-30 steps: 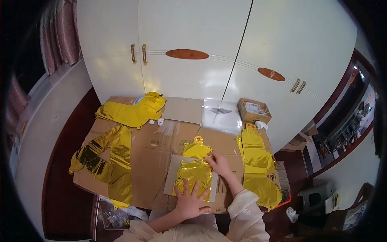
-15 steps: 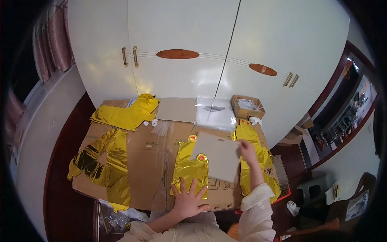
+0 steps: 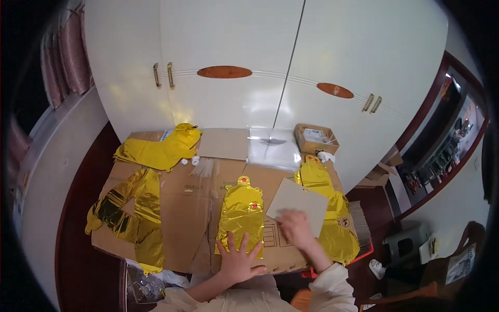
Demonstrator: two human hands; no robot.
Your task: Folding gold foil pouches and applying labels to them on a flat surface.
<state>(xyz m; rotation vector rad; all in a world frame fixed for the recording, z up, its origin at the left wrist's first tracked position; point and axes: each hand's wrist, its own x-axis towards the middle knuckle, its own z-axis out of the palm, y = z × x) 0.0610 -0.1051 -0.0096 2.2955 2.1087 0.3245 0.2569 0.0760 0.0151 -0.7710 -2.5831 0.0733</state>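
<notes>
A flat, folded gold foil balloon with red marks lies in front of me on the brown cardboard. Fingers spread, my left hand presses flat on its near end. To the right, a square greyish card rests at an angle, its right corner by another gold foil balloon. My right hand is over the card's near left edge; motion smears its fingers, so I cannot tell whether they grip it. More gold foil lies to the left: a bent balloon and a pile behind it.
Along the back are a grey card, clear plastic bags and a small open carton against white cabinets. Thin white strips lie near the pile. A bundle of thin sticks stands at the right edge.
The card came off the gold balloon, moved right and turned, uncovering the balloon's upper part. My right hand moved down and left from the card's right side. My left hand stayed put.
</notes>
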